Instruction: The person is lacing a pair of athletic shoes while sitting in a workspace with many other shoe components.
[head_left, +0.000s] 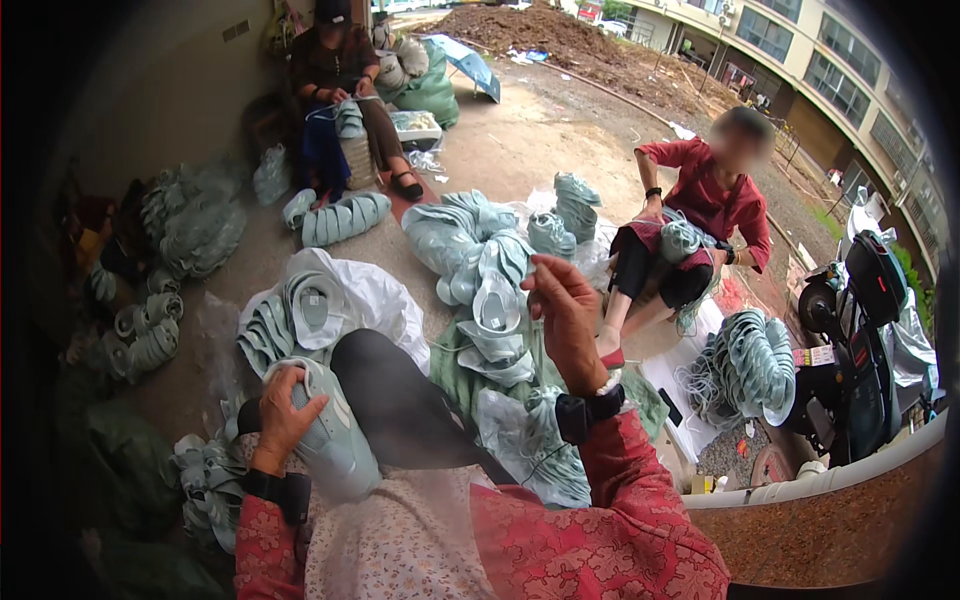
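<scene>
My left hand (283, 413) presses down on a pale green shoe upper (335, 445) that lies on my left thigh, the fingers curled over its top edge. My right hand (562, 305) is raised in front of me with fingertips pinched together, as if on a thread too fine to see clearly. Just beyond it lies a heap of the same pale green shoe uppers (490, 300). My right wrist wears a dark band and a bead bracelet. Both sleeves are red and patterned.
Bundled shoe uppers (340, 218) lie about the concrete ground, with more stacked at the left (195, 225) and right (745, 365). One person in red sits at the right (700, 215), another sits at the back (340, 90). A parked scooter (860, 340) stands behind a low wall at right.
</scene>
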